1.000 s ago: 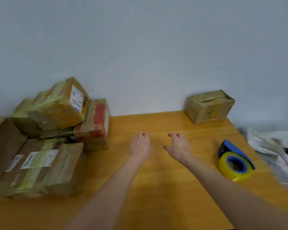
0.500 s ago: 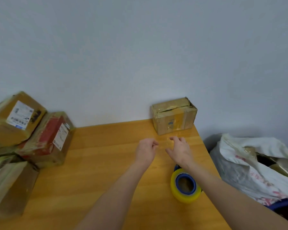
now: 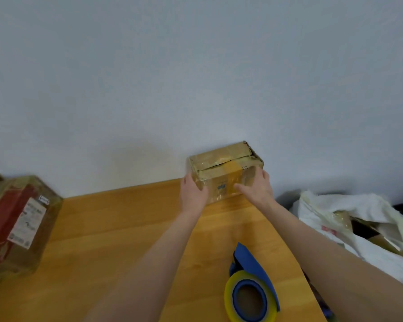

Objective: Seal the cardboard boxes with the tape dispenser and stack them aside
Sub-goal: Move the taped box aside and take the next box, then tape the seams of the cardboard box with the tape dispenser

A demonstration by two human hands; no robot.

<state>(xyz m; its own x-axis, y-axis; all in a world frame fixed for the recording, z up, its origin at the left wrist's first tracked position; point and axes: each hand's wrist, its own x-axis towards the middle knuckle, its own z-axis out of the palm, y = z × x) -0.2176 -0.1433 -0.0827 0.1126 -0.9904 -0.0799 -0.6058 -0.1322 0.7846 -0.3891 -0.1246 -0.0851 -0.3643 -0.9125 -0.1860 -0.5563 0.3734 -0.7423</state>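
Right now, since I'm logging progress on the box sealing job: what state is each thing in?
Small box: on table, top flaps gaping.
Left hand: grips box's left end.
Right hand: grips box's right end.
Tape dispenser: lying on table, untouched.
Red box: taped over, at left.
White bag: open.

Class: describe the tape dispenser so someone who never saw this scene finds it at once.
Start at the wooden table. On its near right corner lies the tape dispenser. Unlike the brown cardboard boxes, it is blue and yellow, ring-shaped.
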